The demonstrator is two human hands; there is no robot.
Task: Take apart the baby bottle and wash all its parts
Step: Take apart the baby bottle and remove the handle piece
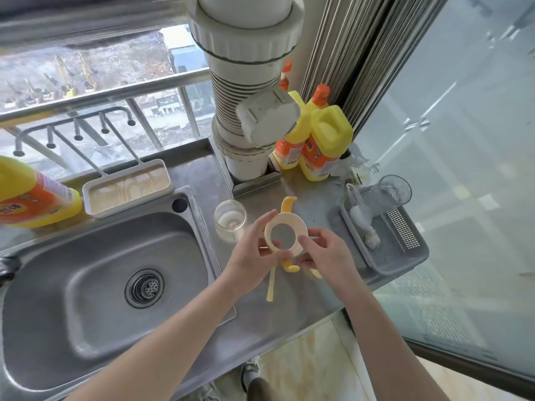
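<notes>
Disassembly step: your left hand (pixel 249 261) and right hand (pixel 327 256) pinch the collar ring (pixel 300 225) above the table (pixel 289 308), near the glass bottle (pixel 230 224). Next — likely free the yellow handle piece (pixel 288 202), then wash at the sink (pixel 86 256).

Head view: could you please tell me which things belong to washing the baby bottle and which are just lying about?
Job: handled ring held by left hand and right hand, glass bottle, yellow straw, sink, brush in grey basket.
Lying about: yellow cleaner bottles, white tray, drain pipe.

Left grip (pixel 251 257) pinching, right grip (pixel 325 253) pinching, forearms extended
</notes>
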